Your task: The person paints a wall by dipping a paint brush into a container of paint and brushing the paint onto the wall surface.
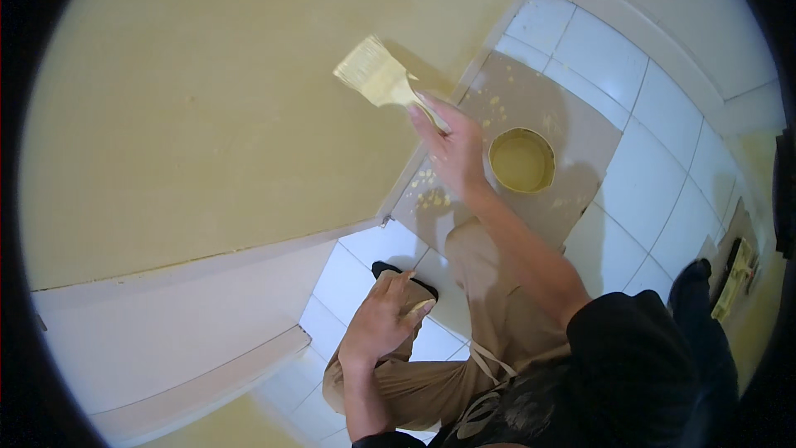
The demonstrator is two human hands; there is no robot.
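Observation:
My right hand (454, 145) is closed around the handle of a wide paintbrush (371, 70). Its bristles and the part just below them are coated in pale yellow paint, and they point up and left in front of a yellow-painted surface (207, 116). Whether the bristles touch it, I cannot tell. Right of that hand, a round paint container (492, 168) holds yellowish paint. My left hand (381, 319) lies over my bent knee, thumb and index finger apart, with a pale yellow patch by the thumb.
The container stands on a brown sheet (572, 104) spotted with yellow drips, over white floor tiles (659, 141). A pale door (663, 25) is at the upper right. Paint-smeared tools (731, 280) lie at the far right. A pale ledge (182, 382) runs along the lower left.

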